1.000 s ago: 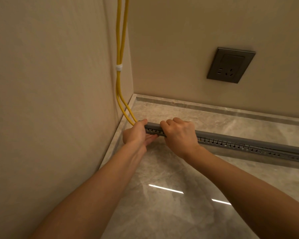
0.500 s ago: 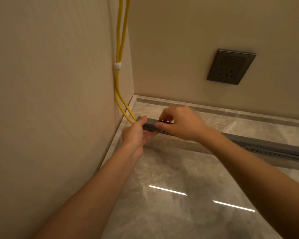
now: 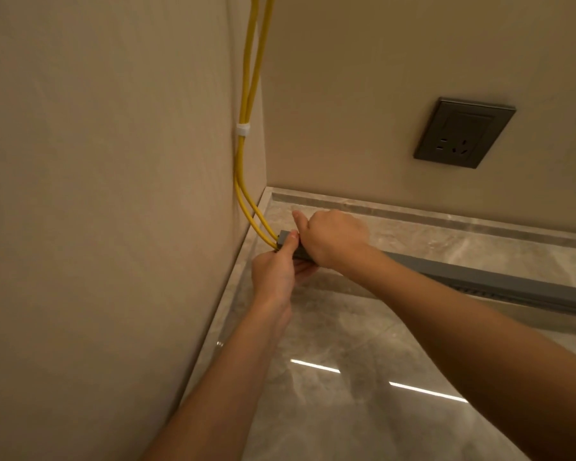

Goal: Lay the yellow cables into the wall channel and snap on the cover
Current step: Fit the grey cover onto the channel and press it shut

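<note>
Both of our hands close on the near end of the grey channel, which lies along the glossy stone floor and runs off toward the right edge of the view. Our left hand grips that end from the front and below, its thumb pressed on the top face and its fingers curled beneath. Our right hand comes over from above and bears down as a loose fist on the cover, just beside the left thumb; its own thumb points up and left, clear of the channel. We cannot tell whether the fingers of the right hand wrap the far side.

Farther right, the smooth cover sits on top of the channel, and a row of slots shows along the side below it. Whether the cover is fully seated under our hands is hidden.

Two yellow cables hang down the left wall, bound together by a white tie. Below the tie they part slightly, curve toward the floor and enter the open end of the channel at our left hand.

On the back wall a dark socket plate sits well apart from the channel, above a stone skirting.
</note>
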Available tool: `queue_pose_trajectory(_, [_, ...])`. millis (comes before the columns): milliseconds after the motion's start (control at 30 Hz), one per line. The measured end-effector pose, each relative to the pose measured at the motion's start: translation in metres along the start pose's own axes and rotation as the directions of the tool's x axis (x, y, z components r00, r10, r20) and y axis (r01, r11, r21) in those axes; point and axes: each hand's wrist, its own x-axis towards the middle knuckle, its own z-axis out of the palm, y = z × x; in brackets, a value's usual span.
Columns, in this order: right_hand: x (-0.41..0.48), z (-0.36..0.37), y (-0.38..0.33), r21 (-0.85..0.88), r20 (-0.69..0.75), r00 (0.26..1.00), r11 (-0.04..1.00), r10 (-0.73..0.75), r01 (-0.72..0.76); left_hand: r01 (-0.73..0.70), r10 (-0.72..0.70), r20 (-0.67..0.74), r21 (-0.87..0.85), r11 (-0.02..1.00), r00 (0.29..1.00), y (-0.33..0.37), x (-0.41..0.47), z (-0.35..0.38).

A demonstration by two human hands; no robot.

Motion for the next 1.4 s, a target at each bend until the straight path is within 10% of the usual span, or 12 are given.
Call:
queue_pose_trajectory(233, [0.003, -0.008, 0.004, 0.148, 0.078, 0.994, 0.987, -0.071, 0.058, -0.054, 0.055, 0.009, 0.401, 0.915, 0.998, 0.006, 0.011, -0.012])
queue_pose_trajectory(467, [0.01, -0.011, 0.003, 0.205, 0.238, 0.97, 0.974, 0.047, -0.097, -0.131, 0.131, 0.026, 0.391, 0.911, 0.991, 0.002, 0.015, -0.008])
queue_pose_trajectory(1167, [-0.009, -0.01, -0.001, -0.07, 0.068, 0.977, 0.976, -0.202, 0.207, -0.282, 0.4, -0.295, 0.37, 0.885, 0.868, -0.023, 0.004, 0.016])
queue_pose_trajectory(1400, [0.0, -0.012, 0.0, 0.136, 0.216, 0.966, 0.984, -0.145, 0.117, -0.183, 0.255, -0.296, 0.249, 0.951, 0.92, -0.018, 0.011, 0.01])
